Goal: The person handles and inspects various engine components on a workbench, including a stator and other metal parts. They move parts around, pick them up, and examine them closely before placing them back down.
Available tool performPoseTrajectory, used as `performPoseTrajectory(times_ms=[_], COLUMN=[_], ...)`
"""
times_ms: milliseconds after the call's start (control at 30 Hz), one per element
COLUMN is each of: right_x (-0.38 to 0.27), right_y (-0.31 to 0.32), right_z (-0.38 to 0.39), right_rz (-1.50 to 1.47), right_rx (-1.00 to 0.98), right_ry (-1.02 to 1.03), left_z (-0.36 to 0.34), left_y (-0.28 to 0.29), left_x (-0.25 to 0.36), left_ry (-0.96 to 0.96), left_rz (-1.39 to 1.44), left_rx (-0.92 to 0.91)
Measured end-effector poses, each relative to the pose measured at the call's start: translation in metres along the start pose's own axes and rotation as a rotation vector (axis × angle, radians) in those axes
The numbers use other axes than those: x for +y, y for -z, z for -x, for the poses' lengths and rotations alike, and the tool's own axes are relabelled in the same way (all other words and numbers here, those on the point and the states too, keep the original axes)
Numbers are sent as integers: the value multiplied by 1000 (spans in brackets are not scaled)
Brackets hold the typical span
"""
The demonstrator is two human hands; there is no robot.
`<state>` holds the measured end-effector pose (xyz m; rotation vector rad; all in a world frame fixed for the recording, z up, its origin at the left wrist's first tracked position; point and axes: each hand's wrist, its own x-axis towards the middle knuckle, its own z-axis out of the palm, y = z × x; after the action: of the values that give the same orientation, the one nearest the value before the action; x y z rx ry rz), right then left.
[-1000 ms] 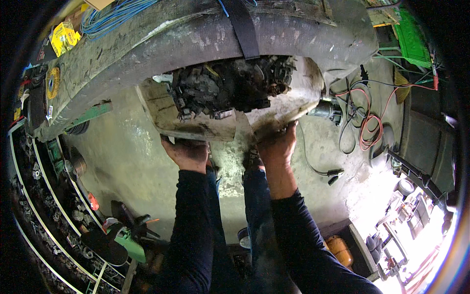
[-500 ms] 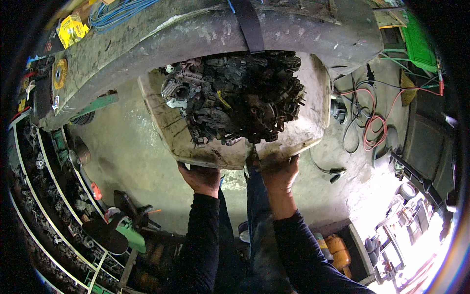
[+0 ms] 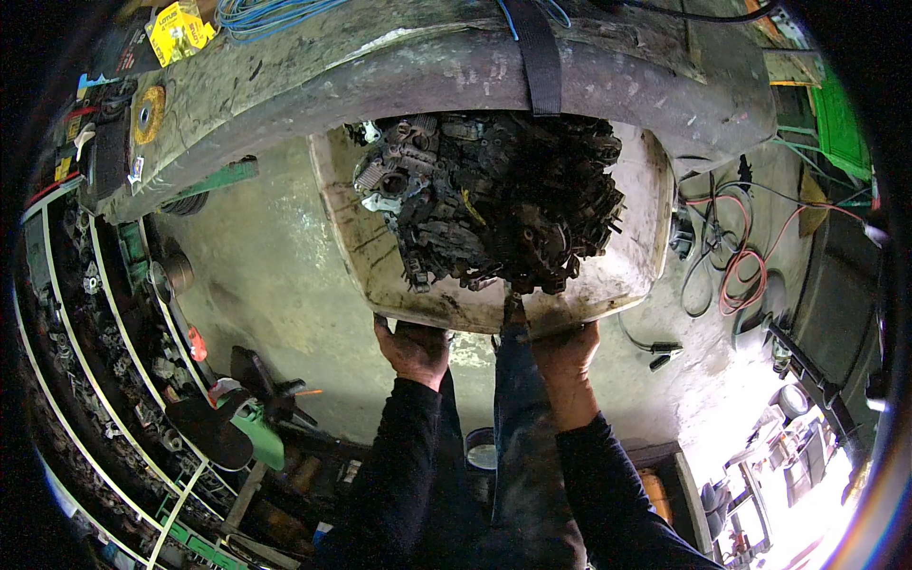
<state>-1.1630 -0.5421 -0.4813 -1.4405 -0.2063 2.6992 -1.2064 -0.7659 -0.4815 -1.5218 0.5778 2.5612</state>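
A worn, off-white plastic tray (image 3: 622,271) with dark smears carries a heap of greasy black and grey machine parts (image 3: 499,204). Both my hands hold its near edge, fingers curled underneath and mostly hidden. My left hand (image 3: 416,353) grips left of the middle, thumb up at the rim. On the right side of that edge, my right hand (image 3: 568,361) has its fingers under the tray. Between the hands, my leg in blue jeans (image 3: 522,408) reaches up to the near rim. The tray's far edge is hidden behind the grey bench.
The thick grey bench (image 3: 399,100) runs across the far side, with a black strap (image 3: 543,81) hanging over it. Shelves (image 3: 109,285) of metal parts stand at left. At right, a red hose (image 3: 739,275) and black cables lie on the floor. A green chair-like object (image 3: 256,442) is lower left.
The whole view has shifted, so bench, tray and hands all appear farther right. My grip on the tray looks the same, and the heap stays in place on it.
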Motion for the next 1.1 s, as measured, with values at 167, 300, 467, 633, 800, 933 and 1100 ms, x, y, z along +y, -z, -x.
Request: performPoseTrajectory(times_ms=[167, 300, 467, 633, 800, 933, 1100], right_x=[-26, -92, -159, -144, -142, -140, -140], right_y=[11, 18, 5, -4, -8, -16, -17], right_z=[-7, -14, -45, -85, -84, -80, -69], right_rz=[129, 642, 1035, 1168, 1269, 1208, 1207], right_rx=[193, 529, 413, 367, 421, 369, 368], right_ry=[97, 541, 878, 906, 925, 953, 832], left_z=[-42, -78, -106, -114, -118, -146, -193], left_y=[27, 13, -49, -74, -74, -52, -21], left_x=[57, 128, 135, 104, 110, 130, 182], left_ry=[-477, -613, -729, -866, -753, -681, -527], left_rz=[-272, -642, -990, -1206, -1302, -1473, -2909], left_rx=[277, 175, -103, 145, 152, 301, 561])
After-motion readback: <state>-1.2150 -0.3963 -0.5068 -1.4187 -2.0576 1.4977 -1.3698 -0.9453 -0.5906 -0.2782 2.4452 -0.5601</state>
